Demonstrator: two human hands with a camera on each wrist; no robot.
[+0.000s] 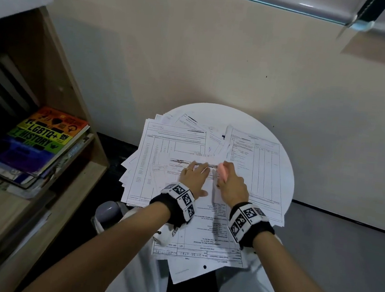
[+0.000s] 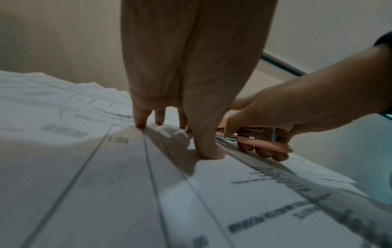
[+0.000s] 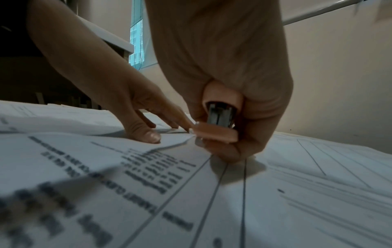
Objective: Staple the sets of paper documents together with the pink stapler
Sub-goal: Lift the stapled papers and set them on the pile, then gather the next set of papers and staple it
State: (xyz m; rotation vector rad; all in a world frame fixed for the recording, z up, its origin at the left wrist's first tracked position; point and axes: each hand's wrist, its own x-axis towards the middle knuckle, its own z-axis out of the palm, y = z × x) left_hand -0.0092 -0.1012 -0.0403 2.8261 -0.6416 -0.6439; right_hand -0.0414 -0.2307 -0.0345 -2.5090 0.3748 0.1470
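Note:
My right hand (image 1: pixel 233 184) grips the pink stapler (image 1: pixel 222 172) in a fist, thumb on top and fingers curled under its base. In the left wrist view the stapler (image 2: pixel 265 142) has its front end at the edge of the top paper set (image 2: pixel 127 184), close to my left index finger. The right wrist view looks at the stapler's (image 3: pixel 218 134) rear end. My left hand (image 1: pixel 198 178) lies flat with straight fingers pressing the top paper set (image 1: pixel 201 230) down. The left fingertips (image 2: pixel 208 151) touch the sheet just left of the stapler.
Printed forms in loose piles (image 1: pixel 160 152) (image 1: pixel 255 166) cover the small round white table (image 1: pixel 214 111), and some sheets overhang its near edge. A wooden bookshelf (image 1: pixel 72 100) with a colourful book (image 1: pixel 45 139) stands at the left. The wall is close behind the table.

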